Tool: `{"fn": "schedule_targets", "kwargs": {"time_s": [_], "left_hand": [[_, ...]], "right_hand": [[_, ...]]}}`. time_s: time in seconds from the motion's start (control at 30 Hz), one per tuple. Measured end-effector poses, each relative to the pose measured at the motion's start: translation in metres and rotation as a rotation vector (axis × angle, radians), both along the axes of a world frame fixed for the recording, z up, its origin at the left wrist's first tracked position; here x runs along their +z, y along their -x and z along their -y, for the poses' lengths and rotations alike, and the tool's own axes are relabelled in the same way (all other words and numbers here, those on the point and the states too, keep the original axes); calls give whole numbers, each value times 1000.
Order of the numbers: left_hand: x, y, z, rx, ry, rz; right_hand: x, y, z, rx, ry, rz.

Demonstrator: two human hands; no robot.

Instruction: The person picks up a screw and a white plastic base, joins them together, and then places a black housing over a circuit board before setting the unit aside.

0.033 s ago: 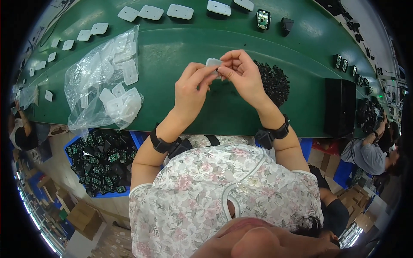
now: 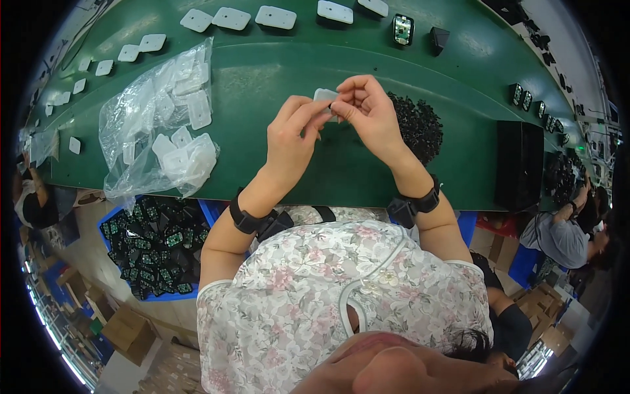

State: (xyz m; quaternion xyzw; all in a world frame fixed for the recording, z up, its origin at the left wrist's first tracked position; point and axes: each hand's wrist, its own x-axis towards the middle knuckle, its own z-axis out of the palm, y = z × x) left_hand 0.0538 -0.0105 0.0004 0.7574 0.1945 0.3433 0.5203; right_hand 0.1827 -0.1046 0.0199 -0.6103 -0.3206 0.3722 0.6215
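Over the green table, my left hand is closed on a small white plastic cover, whose lower part is hidden behind the fingers. My right hand meets it there, thumb and forefinger pinched at a tiny black part against the cover. What exactly that part is cannot be made out. Just right of my right hand lies a heap of small black parts. Left of my hands, more white covers spill from a clear plastic bag.
A row of white covers and a black housing with a circuit board line the table's far side. A black box stands at right. Below left is a blue crate of circuit-board housings. Other people sit at both sides.
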Motion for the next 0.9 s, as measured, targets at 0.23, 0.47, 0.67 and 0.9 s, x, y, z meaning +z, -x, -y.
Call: {"fn": "schedule_targets", "kwargs": {"time_s": [0.23, 0.47, 0.67, 0.9], "left_hand": [[1, 6, -5, 30, 98, 27], [-3, 11, -6, 55, 149, 126], [-7, 14, -5, -26, 590, 149], [-11, 20, -5, -61, 690, 118]], "right_hand": [[0, 10, -4, 66, 18, 59], [0, 15, -1, 43, 92, 85], [2, 16, -2, 19, 70, 232], [-1, 22, -6, -3, 102, 447]]}}
